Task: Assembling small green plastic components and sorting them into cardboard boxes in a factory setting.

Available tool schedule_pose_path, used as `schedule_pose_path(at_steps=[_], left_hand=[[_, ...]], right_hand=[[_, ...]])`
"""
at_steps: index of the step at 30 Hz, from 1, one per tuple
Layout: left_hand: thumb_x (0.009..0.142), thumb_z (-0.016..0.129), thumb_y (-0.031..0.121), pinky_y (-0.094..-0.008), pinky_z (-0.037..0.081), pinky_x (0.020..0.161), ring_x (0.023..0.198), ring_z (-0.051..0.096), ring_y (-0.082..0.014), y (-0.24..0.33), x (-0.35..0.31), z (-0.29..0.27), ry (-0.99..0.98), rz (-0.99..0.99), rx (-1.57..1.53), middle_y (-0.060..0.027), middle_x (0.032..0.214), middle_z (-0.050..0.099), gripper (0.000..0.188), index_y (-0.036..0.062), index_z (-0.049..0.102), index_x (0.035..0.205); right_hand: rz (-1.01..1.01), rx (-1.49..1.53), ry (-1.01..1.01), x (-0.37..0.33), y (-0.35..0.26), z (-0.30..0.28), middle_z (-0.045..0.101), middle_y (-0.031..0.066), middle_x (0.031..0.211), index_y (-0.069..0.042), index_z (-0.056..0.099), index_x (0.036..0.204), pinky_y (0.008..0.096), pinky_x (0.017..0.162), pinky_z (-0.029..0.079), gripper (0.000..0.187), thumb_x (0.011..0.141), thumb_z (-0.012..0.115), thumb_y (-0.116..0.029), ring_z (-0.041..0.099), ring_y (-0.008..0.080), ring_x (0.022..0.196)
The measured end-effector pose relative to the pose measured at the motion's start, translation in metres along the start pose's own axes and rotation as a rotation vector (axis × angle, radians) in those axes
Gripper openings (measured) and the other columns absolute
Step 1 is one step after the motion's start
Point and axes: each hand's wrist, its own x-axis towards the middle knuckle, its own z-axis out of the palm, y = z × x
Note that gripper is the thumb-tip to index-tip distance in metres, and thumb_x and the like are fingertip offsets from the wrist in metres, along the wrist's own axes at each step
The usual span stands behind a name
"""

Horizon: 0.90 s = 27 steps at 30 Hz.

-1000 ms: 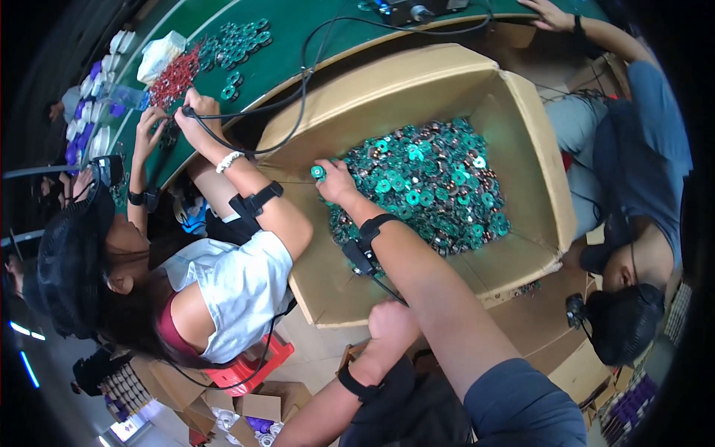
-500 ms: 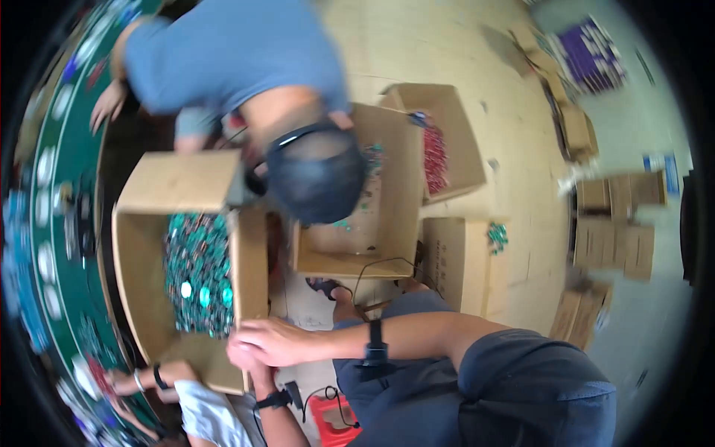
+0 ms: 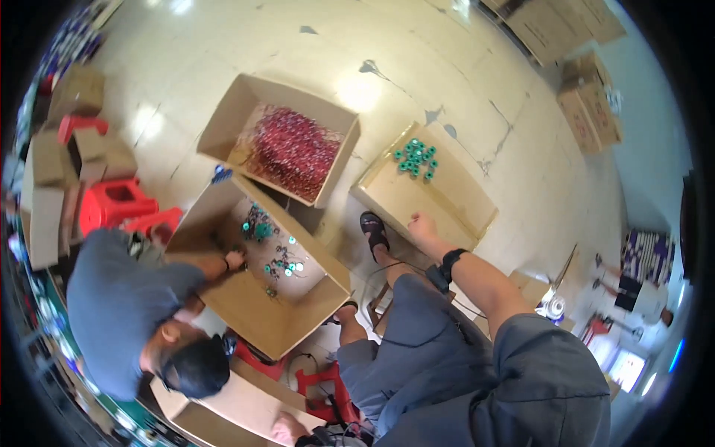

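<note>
Dark grey short sleeve (image 3: 551, 354) in view, loose grey shorts (image 3: 417, 316) creasing at the lap, snug black wristband (image 3: 452, 258) on the right, small black box (image 3: 438, 279) mounted there, thin dark cable (image 3: 406, 346) looping, black strappy sandals (image 3: 375, 232)

Green ring-shaped pieces (image 3: 415, 158) stand out on a plain tan cardboard carton (image 3: 458, 201), while the open brown carton (image 3: 249, 313) to its left holds loose parts (image 3: 257, 223) in green and black, and the far carton (image 3: 223, 119) a deep red heap (image 3: 294, 153) speckled paler. The plastic stool (image 3: 112, 205) at left is bright red; the co-worker's shirt (image 3: 119, 298) is grey-blue, the cap (image 3: 197, 369) black, the wearer's shorts (image 3: 417, 343) slate grey. Irregular grey patches mark the cream floor (image 3: 447, 74), and a stack (image 3: 646, 257) at far right is patterned purple and white.
</note>
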Motion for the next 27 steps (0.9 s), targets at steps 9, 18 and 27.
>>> schedule_pose_path(at_steps=[9, 18, 27], left_hand=[[0.082, 0.07, 0.027, -0.043, 0.047, 0.092, 0.102, 0.061, -0.0371, 0.169, 0.134, -0.395, 0.449, 0.132, -1.22, -0.0193, 0.11, 0.065, 0.041, -0.0021, 0.065, 0.11], [0.081, 0.069, 0.031, -0.0412, 0.05, 0.085, 0.095, 0.064, -0.0329, 0.312, 0.198, -0.621, 0.274, 0.576, -1.255, -0.0184, 0.101, 0.066, 0.039, 0.0, 0.066, 0.105], [0.073, 0.076, 0.013, -0.045, 0.049, 0.091, 0.111, 0.054, -0.0407, 0.4, 0.221, -0.741, 0.522, 0.65, -1.124, -0.0226, 0.124, 0.048, 0.073, 0.0043, 0.04, 0.136]], right_hand=[[-0.049, -0.08, 0.093, 0.154, 0.041, -0.073, 0.048, 0.0281, 0.126, -0.003, 0.037, 0.137, 0.047, 0.094, 0.048, 0.076, 0.071, 0.074, -0.014, 0.053, 0.0437, 0.113], [0.102, 0.103, 0.051, 0.21, 0.015, -0.062, 0.032, 0.0271, 0.135, -0.006, 0.012, 0.147, 0.0438, 0.097, 0.047, 0.105, 0.066, 0.079, -0.009, 0.05, 0.0449, 0.116], [-0.228, 0.063, 0.178, 0.229, 0.009, -0.073, 0.031, 0.0258, 0.13, -0.012, 0.028, 0.145, 0.0442, 0.098, 0.047, 0.095, 0.064, 0.076, -0.003, 0.046, 0.0429, 0.118]])
